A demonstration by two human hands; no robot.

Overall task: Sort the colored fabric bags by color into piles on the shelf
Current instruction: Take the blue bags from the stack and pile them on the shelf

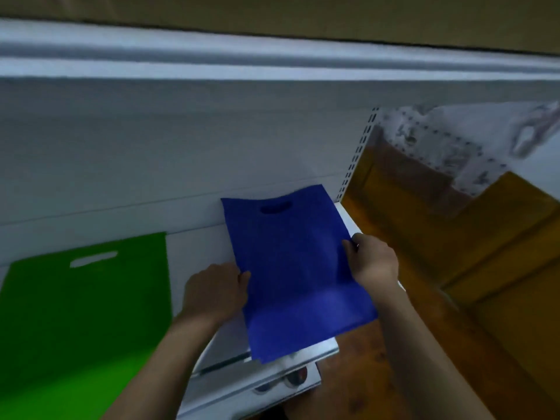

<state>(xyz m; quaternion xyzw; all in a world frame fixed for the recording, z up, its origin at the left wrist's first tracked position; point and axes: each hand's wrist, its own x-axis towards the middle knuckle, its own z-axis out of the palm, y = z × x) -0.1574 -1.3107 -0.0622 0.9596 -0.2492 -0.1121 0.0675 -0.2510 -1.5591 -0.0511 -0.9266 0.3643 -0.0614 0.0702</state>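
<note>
A blue fabric bag (295, 268) with a cut-out handle lies flat at the right end of the white shelf (197, 250), its near edge hanging over the shelf front. My left hand (216, 291) grips its left edge, and my right hand (374, 259) pinches its right edge. A green fabric bag (81, 313) with the same kind of handle lies flat on the shelf to the left, apart from the blue one.
A white shelf board (272, 56) runs overhead. A perforated upright post (359, 153) marks the shelf's right end. Yellow-brown cardboard boxes (454, 231) stand to the right of it. A lower shelf edge (257, 386) shows below the blue bag.
</note>
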